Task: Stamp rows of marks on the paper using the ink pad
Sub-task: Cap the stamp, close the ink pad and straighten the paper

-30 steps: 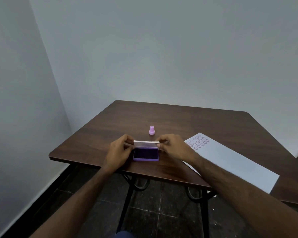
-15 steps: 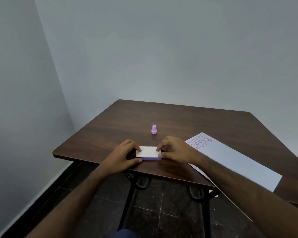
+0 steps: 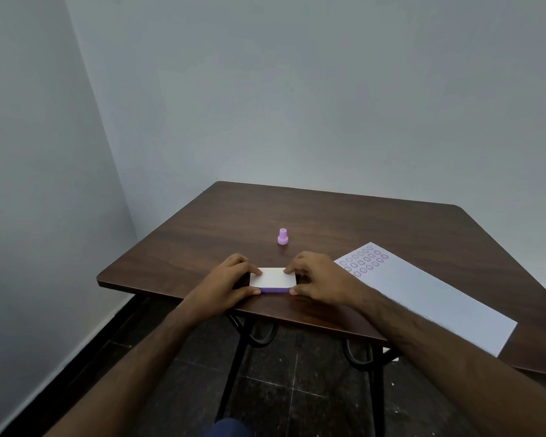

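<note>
The ink pad (image 3: pixel 273 278), a flat purple case with a white lid, lies closed near the table's front edge. My left hand (image 3: pixel 223 283) grips its left end and my right hand (image 3: pixel 317 280) grips its right end, fingers on the lid and thumbs at the front. A small pink stamp (image 3: pixel 282 237) stands upright on the table just behind the pad, untouched. The white paper (image 3: pixel 429 298) lies to the right, with several rows of purple round marks at its far end.
The dark wooden table (image 3: pixel 344 222) stands in a corner between grey walls. Its front edge runs right below my hands. Black metal legs and a dark tiled floor show beneath.
The ink pad's lid, upright and open a second ago, has been folded down shut. Both hands stayed at its ends and now press on the closed case.
</note>
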Motion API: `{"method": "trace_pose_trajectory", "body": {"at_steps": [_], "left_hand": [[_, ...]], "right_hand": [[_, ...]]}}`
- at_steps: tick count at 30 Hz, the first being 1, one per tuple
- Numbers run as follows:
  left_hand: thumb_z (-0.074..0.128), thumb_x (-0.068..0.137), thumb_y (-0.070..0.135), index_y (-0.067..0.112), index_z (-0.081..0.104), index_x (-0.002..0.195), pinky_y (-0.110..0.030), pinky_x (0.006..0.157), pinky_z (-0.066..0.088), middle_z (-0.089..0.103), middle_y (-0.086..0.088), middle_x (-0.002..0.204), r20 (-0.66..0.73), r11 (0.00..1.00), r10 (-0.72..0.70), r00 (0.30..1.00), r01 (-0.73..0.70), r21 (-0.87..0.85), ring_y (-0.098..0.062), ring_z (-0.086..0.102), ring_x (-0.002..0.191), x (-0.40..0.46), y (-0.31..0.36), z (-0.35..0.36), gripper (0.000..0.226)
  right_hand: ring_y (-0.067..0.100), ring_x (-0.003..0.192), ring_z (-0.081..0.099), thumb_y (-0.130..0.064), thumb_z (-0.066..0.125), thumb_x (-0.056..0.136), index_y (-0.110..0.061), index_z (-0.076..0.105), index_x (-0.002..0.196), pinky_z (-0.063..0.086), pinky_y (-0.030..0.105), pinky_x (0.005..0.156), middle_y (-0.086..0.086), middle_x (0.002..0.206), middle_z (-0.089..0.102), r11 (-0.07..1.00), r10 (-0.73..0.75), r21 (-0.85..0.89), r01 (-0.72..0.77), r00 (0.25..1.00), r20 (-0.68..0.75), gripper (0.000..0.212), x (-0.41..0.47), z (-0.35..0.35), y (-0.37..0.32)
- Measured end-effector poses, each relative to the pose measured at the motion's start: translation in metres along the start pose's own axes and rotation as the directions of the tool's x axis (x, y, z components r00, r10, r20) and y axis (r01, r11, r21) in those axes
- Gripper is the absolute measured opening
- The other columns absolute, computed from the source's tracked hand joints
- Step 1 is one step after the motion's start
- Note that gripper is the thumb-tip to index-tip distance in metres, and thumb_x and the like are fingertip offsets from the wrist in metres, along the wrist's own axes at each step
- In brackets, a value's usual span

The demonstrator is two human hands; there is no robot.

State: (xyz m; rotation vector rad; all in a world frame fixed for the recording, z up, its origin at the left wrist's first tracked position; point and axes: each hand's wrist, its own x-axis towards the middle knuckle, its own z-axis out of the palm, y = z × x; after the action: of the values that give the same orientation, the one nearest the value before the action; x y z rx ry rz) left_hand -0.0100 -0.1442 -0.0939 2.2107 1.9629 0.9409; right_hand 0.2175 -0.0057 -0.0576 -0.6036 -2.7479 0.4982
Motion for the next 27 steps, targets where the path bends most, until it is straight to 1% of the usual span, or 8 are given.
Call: {"method": "trace_pose_trajectory", "body": {"at_steps": [11, 14, 16, 18, 20, 23, 25, 27], "left_hand": [[0.065, 0.091, 0.039, 0.027, 0.06, 0.117, -0.029, 0.091, 0.051, 0.05, 0.009, 0.123, 0.056, 0.997, -0.03, 0.998, 0.025, 0.079, -0.004, 0.054, 0.107, 0.001, 0.006, -0.001, 0.029], [0.058, 0.091, 0.05, 0.032, 0.054, 0.122, -0.03, 0.09, 0.048, 0.049, 0.01, 0.127, 0.083, 0.975, -0.021, 0.996, 0.002, 0.221, -0.008, 0.054, 0.111, 0.002, 0.011, -0.006, 0.036], [0.052, 0.089, 0.059, 0.034, 0.051, 0.126, -0.034, 0.094, 0.043, 0.048, 0.01, 0.133, 0.068, 0.954, -0.036, 0.997, 0.014, 0.301, -0.009, 0.05, 0.119, 0.004, 0.017, -0.009, 0.044], [0.048, 0.091, 0.06, 0.033, 0.049, 0.129, -0.036, 0.099, 0.039, 0.047, 0.01, 0.136, 0.019, 0.947, -0.037, 0.999, 0.029, 0.32, -0.01, 0.046, 0.124, 0.008, 0.026, -0.009, 0.047], [0.047, 0.094, 0.054, 0.03, 0.051, 0.128, -0.036, 0.1, 0.038, 0.049, 0.009, 0.136, -0.017, 0.947, 0.0, 1.0, 0.005, 0.322, -0.011, 0.046, 0.125, 0.017, 0.042, -0.003, 0.042], [0.05, 0.093, 0.042, 0.024, 0.058, 0.119, -0.037, 0.095, 0.042, 0.056, 0.004, 0.127, 0.0, 0.957, 0.116, 0.993, -0.111, 0.27, -0.018, 0.054, 0.117, 0.038, 0.079, 0.018, 0.033], [0.048, 0.093, 0.041, 0.025, 0.058, 0.123, -0.04, 0.097, 0.043, 0.056, 0.003, 0.128, 0.09, 0.96, 0.149, 0.985, -0.166, 0.223, -0.018, 0.054, 0.119, 0.054, 0.109, 0.039, 0.036], [0.044, 0.095, 0.048, 0.034, 0.051, 0.134, -0.044, 0.107, 0.039, 0.049, 0.005, 0.142, 0.22, 0.959, 0.14, 0.965, -0.188, 0.214, -0.015, 0.046, 0.13, 0.07, 0.137, 0.064, 0.043]], "right_hand": [[0.016, 0.106, 0.059, -0.029, 0.075, 0.083, -0.015, 0.064, 0.125, 0.046, 0.026, 0.089, 0.001, 0.122, 0.061, 0.997, -0.01, -0.079, 0.011, 1.0, 0.011, 0.045, 0.002, 0.006, 0.002], [0.017, 0.106, 0.06, -0.028, 0.079, 0.079, -0.016, 0.06, 0.129, 0.052, 0.032, 0.092, 0.003, 0.124, 0.059, 1.0, -0.007, 0.025, 0.006, 1.0, 0.022, 0.055, -0.003, 0.0, 0.001], [0.015, 0.105, 0.064, -0.028, 0.081, 0.078, -0.019, 0.052, 0.136, 0.054, 0.03, 0.09, 0.0, 0.133, 0.052, 0.987, 0.024, 0.158, -0.024, 1.0, 0.001, 0.065, -0.01, -0.01, 0.002], [0.014, 0.108, 0.064, -0.031, 0.077, 0.082, -0.022, 0.049, 0.138, 0.054, 0.029, 0.091, -0.002, 0.139, 0.049, 0.978, 0.073, 0.198, -0.065, 0.997, -0.032, 0.063, -0.02, -0.023, 0.008], [0.013, 0.116, 0.059, -0.03, 0.072, 0.087, -0.02, 0.053, 0.135, 0.051, 0.03, 0.096, -0.001, 0.137, 0.052, 0.986, 0.103, 0.134, -0.094, 0.993, -0.061, 0.053, -0.034, -0.039, 0.021], [0.014, 0.114, 0.058, -0.028, 0.069, 0.09, -0.02, 0.06, 0.125, 0.046, 0.024, 0.09, 0.001, 0.13, 0.058, 0.984, 0.179, 0.009, -0.179, 0.983, -0.047, 0.037, -0.065, -0.066, 0.045], [0.013, 0.117, 0.055, -0.029, 0.067, 0.091, -0.023, 0.06, 0.124, 0.041, 0.023, 0.093, 0.0, 0.131, 0.058, 0.966, 0.234, -0.104, -0.236, 0.972, -0.029, 0.035, -0.091, -0.08, 0.064], [0.015, 0.123, 0.051, -0.028, 0.064, 0.093, -0.024, 0.06, 0.126, 0.04, 0.027, 0.101, -0.001, 0.135, 0.056, 0.934, 0.312, -0.175, -0.311, 0.95, -0.018, 0.034, -0.119, -0.09, 0.082]]}}
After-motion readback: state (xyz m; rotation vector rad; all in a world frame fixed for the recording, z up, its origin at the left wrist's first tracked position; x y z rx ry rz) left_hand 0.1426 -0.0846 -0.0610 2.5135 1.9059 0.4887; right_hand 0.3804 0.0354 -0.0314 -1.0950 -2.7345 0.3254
